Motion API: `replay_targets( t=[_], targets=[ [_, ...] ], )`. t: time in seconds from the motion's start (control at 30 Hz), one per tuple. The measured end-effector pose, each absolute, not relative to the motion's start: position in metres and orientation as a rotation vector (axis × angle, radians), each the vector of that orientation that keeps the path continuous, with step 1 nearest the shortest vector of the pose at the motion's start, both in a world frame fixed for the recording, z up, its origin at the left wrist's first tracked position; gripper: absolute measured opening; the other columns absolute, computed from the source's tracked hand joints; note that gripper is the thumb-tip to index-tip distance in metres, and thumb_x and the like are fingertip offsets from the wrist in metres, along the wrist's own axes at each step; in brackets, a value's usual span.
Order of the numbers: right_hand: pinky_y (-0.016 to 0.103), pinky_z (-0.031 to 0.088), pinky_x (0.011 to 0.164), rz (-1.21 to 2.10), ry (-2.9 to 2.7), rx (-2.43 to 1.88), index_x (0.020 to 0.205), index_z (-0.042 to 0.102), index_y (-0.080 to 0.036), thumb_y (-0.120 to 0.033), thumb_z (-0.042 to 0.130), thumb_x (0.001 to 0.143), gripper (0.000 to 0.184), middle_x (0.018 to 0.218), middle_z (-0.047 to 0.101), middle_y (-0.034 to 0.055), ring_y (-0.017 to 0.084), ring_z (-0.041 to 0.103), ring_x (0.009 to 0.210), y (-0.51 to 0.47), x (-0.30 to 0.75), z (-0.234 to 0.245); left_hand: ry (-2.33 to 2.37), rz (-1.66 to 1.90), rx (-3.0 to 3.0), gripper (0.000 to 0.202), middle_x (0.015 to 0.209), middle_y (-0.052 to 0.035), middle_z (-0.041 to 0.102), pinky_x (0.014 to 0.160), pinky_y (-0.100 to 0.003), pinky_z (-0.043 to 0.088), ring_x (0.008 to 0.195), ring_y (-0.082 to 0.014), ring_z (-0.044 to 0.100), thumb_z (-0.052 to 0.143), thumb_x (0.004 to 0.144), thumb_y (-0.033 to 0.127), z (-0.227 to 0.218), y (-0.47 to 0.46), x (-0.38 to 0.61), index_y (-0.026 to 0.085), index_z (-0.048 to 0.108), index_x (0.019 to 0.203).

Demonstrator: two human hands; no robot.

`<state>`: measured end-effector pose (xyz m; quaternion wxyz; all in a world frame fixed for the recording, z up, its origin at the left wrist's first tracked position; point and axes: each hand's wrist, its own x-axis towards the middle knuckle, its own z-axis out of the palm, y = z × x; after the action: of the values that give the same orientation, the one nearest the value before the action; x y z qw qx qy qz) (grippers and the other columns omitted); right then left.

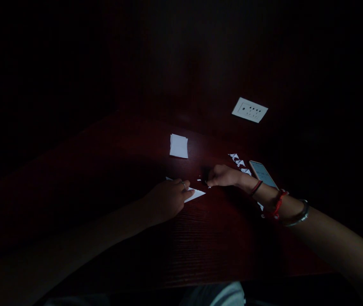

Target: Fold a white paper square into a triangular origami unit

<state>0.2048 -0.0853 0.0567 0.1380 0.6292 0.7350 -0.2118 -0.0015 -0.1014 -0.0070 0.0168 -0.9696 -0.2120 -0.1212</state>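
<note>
The scene is very dark. My left hand lies on a white sheet of paper on the dark red wooden table, its fingers curled down and pressing the sheet flat. My right hand hovers just to the right of the sheet's pointed corner with its fingers pinched together; something small and white shows at the fingertips, too small to name. Red and dark bracelets circle my right wrist.
A small stack of white paper squares lies beyond my hands. Several small folded paper pieces sit at the right, next to a phone with a lit screen. A white socket plate is set in the surface farther back.
</note>
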Motion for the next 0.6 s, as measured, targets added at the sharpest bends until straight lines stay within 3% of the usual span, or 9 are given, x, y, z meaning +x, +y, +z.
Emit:
replay_targets(
  t=[0.37, 0.6],
  targets=[
    [0.019, 0.037, 0.061, -0.628, 2.371, 1.753, 0.080, 0.064, -0.014, -0.015, 0.051, 0.069, 0.018, 0.076, 0.064, 0.0022, 0.010, 0.054, 0.065, -0.086, 0.196, 0.053, -0.679, -0.321, -3.024, 0.030, 0.094, -0.0073, 0.053, 0.070, -0.032, 0.039, 0.081, -0.0195, 0.048, 0.039, 0.081, 0.010, -0.005, -0.100, 0.003, 0.015, 0.053, 0.107],
    [0.021, 0.035, 0.056, -0.560, 2.417, 1.759, 0.078, 0.063, -0.014, -0.021, 0.054, 0.069, 0.015, 0.068, 0.061, 0.0015, 0.011, 0.051, 0.060, -0.087, 0.195, 0.050, -0.653, -0.368, -3.015, 0.028, 0.093, -0.0079, 0.053, 0.070, -0.032, 0.038, 0.081, -0.0194, 0.048, 0.037, 0.082, 0.011, -0.006, -0.099, 0.004, 0.015, 0.053, 0.105]
  ],
)
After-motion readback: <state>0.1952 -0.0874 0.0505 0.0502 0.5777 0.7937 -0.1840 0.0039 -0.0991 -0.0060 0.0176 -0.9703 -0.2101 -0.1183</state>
